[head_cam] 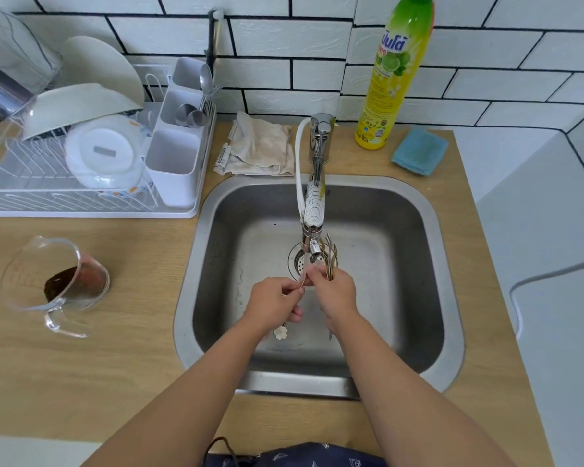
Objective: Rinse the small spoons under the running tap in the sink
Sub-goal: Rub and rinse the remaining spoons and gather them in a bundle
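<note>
Sink (pixel 429 230): steel basin set in a wooden counter (pixel 115 365), drain near the middle.
Tap (pixel 317 170): chrome spout reaching out over the basin, nozzle above the drain; water (pixel 304 264) runs from it in a thin stream.
Left hand (pixel 273 303): over the basin, fingers curled, thumb and forefinger pinching one thin spoon (pixel 302 283) — its upper end sits right at the stream; a pale flower-shaped handle end (pixel 280 333) shows below the hand.
Right hand (pixel 334 291): just beside the left, fingers curled round a bunch of small spoons (pixel 331 254); their ends stand up past the knuckles, next to the nozzle. The fingertips touch the single spoon as well.
Spoon count: cannot tell — too small and overlapped.
Left of sink: white dish rack (pixel 81 200) with bowls and plates, cutlery caddy (pixel 179 153) holding larger spoons; glass measuring jug (pixel 54 281) with dark grounds in it.
Behind sink: folded cloth (pixel 260 146), dish soap bottle (pixel 391 75), blue sponge (pixel 420 151).
</note>
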Demonstrator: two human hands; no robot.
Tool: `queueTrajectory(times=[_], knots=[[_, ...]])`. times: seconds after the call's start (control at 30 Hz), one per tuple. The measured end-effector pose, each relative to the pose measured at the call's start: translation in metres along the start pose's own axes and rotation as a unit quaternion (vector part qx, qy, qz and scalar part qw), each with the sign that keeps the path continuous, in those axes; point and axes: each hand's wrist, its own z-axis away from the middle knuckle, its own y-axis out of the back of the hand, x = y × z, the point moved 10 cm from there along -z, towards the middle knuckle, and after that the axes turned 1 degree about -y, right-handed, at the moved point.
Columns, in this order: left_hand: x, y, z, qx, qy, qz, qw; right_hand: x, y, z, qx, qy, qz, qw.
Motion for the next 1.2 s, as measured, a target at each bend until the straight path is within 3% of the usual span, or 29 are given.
queueTrajectory(times=[0.13, 0.3, 0.43, 0.57, 0.63, 0.77, 0.93, 1.1, 1.2], knots=[[-0.002, 0.008, 0.003, -0.001, 0.01, 0.001, 1.0, 0.003, -0.014, 0.003, -0.067, 0.015, 0.017, 0.998], [0.004, 0.004, 0.01, -0.024, -0.007, -0.051, 0.998, 0.003, -0.013, 0.003, -0.065, 0.01, 0.017, 0.998], [0.009, 0.006, 0.011, -0.02, -0.01, -0.058, 0.998, 0.0, -0.02, 0.009, -0.116, 0.012, -0.012, 0.993], [0.014, 0.001, 0.013, -0.031, -0.028, -0.086, 0.995, -0.004, -0.008, 0.007, -0.069, 0.043, 0.026, 0.996], [0.014, -0.002, 0.013, -0.033, -0.03, -0.073, 0.996, 0.001, -0.008, 0.004, -0.058, 0.027, 0.037, 0.997], [0.009, 0.001, 0.012, -0.023, -0.016, -0.053, 0.998, 0.009, -0.02, 0.01, -0.13, -0.008, -0.004, 0.992], [0.001, -0.006, 0.012, -0.042, -0.005, -0.009, 0.999, 0.012, -0.011, 0.009, -0.063, -0.017, -0.003, 0.998], [-0.009, 0.001, 0.008, -0.04, 0.039, 0.08, 0.995, 0.014, -0.029, 0.014, -0.183, -0.098, -0.128, 0.97], [-0.007, -0.003, 0.009, -0.069, 0.044, 0.106, 0.991, 0.009, -0.027, 0.014, -0.176, -0.086, -0.141, 0.971]])
